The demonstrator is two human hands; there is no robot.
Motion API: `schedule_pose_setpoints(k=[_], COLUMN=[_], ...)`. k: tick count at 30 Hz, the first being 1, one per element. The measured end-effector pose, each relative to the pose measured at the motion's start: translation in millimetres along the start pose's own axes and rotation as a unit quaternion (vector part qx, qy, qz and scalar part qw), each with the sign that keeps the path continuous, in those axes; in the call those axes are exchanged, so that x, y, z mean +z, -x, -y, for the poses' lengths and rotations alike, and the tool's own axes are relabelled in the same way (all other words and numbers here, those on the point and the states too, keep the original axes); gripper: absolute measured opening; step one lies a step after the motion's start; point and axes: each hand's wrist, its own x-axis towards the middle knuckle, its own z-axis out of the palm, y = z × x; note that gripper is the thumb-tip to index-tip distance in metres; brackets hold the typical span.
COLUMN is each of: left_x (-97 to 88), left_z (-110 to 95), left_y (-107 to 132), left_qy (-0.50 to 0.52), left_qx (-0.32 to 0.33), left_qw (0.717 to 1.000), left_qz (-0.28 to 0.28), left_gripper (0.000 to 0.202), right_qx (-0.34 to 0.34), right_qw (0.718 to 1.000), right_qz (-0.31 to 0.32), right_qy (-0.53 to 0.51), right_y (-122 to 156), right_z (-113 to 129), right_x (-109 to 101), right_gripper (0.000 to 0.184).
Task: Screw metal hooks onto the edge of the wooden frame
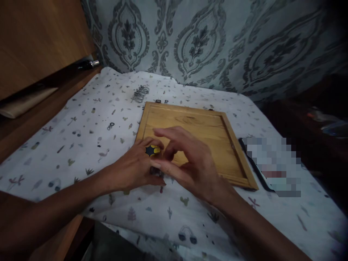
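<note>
A yellow-and-black handle, seen end-on and looking like that of a screwdriver [152,150], stands at the left edge of a framed wooden panel [187,125]. Curled around it are the fingers of my left hand [136,165], with the thumb below. My right hand [191,159] is raised over the panel's near left corner. Its fingers are bent and apart, and its thumb reaches close to the handle; whether it touches cannot be made out. Under the handle, between the hands, is a small dark metallic part [156,171], mostly hidden.
Several grey metal pieces [140,94] lie beyond the panel, and a small metal piece [110,125] lies to its left. A phone-like item [257,166], partly blurred out, lies right of the panel. Patterned cloth [81,145] covers the table; a wooden cabinet [43,40] stands left.
</note>
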Motion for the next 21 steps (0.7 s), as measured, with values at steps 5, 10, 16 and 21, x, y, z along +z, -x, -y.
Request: schedule_pose_setpoints(k=[5, 10, 16, 21], left_x=[-0.3, 1.3, 2.3, 4.9], left_z=[4, 6, 8, 10], left_y=[-2, 0, 1, 1], left_qy=[-0.001, -0.008, -0.020, -0.030], left_qx=[0.002, 0.004, 0.005, 0.017], left_qw=[1.000, 1.000, 1.000, 0.999], left_qz=[0.021, 0.013, 0.017, -0.001], left_gripper=[0.040, 0.037, 0.041, 0.041], right_qx=[0.049, -0.023, -0.073, -0.078], right_qw=[0.993, 0.989, 0.981, 0.976], right_qz=[-0.049, 0.013, 0.052, 0.057], right_qy=[0.092, 0.148, 0.174, 0.195], right_y=[34, 64, 68, 70], right_z=[-13, -27, -27, -27], right_x=[-5, 1, 6, 6], right_gripper=[0.011, 0.021, 0.022, 0.023])
